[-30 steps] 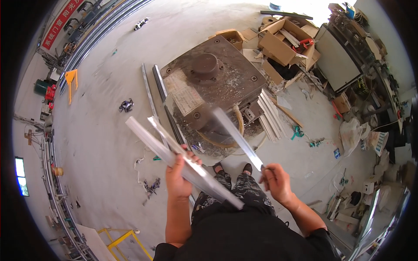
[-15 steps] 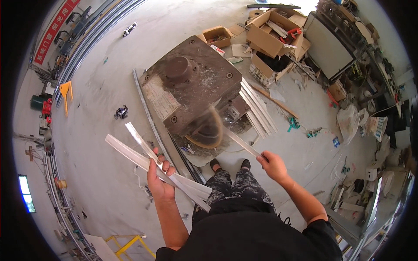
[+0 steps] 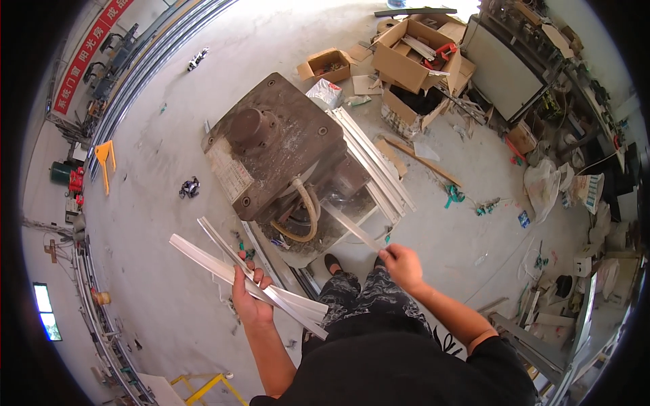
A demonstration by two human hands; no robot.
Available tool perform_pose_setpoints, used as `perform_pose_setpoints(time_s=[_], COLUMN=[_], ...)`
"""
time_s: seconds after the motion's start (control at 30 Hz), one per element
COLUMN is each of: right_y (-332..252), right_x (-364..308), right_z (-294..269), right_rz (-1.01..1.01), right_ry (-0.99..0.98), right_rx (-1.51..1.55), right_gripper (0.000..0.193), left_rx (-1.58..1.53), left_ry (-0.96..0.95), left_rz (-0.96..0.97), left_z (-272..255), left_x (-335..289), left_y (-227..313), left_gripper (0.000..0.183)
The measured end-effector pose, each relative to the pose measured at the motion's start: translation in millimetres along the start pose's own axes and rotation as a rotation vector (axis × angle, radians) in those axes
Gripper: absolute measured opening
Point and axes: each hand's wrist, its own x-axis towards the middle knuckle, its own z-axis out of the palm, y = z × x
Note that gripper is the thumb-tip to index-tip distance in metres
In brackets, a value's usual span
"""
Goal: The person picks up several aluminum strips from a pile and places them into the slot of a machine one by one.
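My left hand (image 3: 254,298) is closed round several long white profile strips (image 3: 203,257), which slant across it in front of my left thigh. My right hand (image 3: 405,268) grips the near end of a narrow pale bar (image 3: 354,227). The bar's far end reaches under the front of a heavy brown metal machine (image 3: 288,122); whether it is fixed there is hidden. The machine has a round cap on top, a label plate and a curved tan hose (image 3: 314,213) at its front.
More white profiles (image 3: 372,159) lie right of the machine. Cardboard boxes (image 3: 399,71) and a wooden stick (image 3: 426,162) are farther right. Metal rails (image 3: 257,247) lie on the floor left of my feet. A cluttered bench (image 3: 582,95) runs along the right.
The view has shifted, so the machine appears farther left. My right hand and the bar sit slightly left and lower in the picture. Both hands keep their hold.
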Motion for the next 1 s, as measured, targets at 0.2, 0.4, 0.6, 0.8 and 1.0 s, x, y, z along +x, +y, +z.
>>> perform_pose_setpoints(time_s=[0.2,0.4,0.6,0.8,1.0], right_y=[-21,-18,-14,-13,-29], right_x=[-5,15,16,12,10], right_z=[14,34,32,34,29], right_rz=[0.081,0.045,0.100,0.112,0.206], right_ry=[-0.084,-0.027,-0.102,-0.075,-0.136], right_rx=[0.162,0.088,0.176,0.144,0.128], right_gripper=[0.023,0.025,0.029,0.032,0.032], left_rx=[0.019,-0.020,-0.047,-0.009,0.003], left_ry=[-0.019,-0.168,-0.187,-0.215,-0.209], left_rz=[-0.049,-0.081,-0.010,0.060,0.059], left_z=[-2,3,-1,-19,-26], left_x=[8,43,93,126,151], left_y=[-11,1,51,93,101], left_gripper=[0.031,0.030,0.031,0.030,0.029])
